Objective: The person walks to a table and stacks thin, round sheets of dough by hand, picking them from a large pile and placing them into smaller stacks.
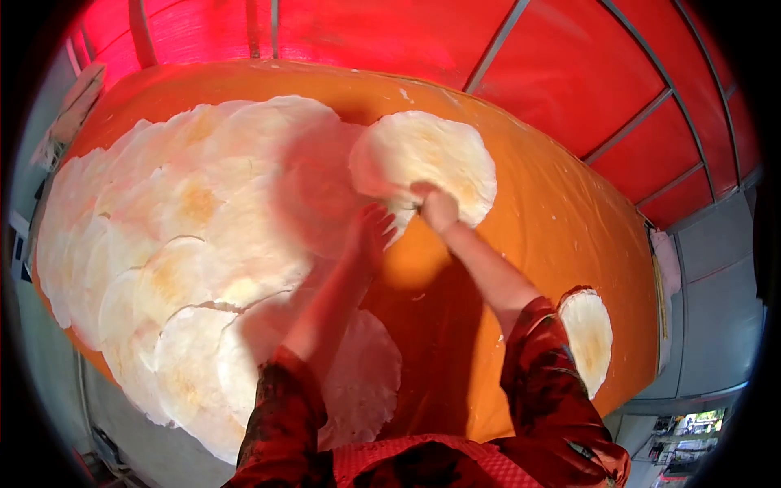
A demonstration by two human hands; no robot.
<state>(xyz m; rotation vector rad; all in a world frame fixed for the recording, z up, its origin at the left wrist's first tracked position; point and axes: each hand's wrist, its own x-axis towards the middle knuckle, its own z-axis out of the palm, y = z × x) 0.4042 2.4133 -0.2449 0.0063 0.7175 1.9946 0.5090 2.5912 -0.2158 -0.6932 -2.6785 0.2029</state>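
Observation:
A thin round flatbread (435,150) lies at the far middle of the orange-covered table, its left part overlapping other breads. My right hand (439,209) is closed on its near edge, fingers curled in a pinch. Beside it, my left hand (374,232) is slightly blurred, fingers apart, fingertips right at the bread's lower left edge. A wide layer of overlapping pale flatbreads (195,203), some with light brown patches, covers the left side. Below my left forearm, another flatbread (362,374) lies in shadow at the near end of the layer.
A single flatbread (587,342) lies at the right near my right sleeve. The orange table cover (561,236) shows across the middle and right. Red panels with a metal frame (626,122) stand behind the table. Grey panels (720,276) stand to the right.

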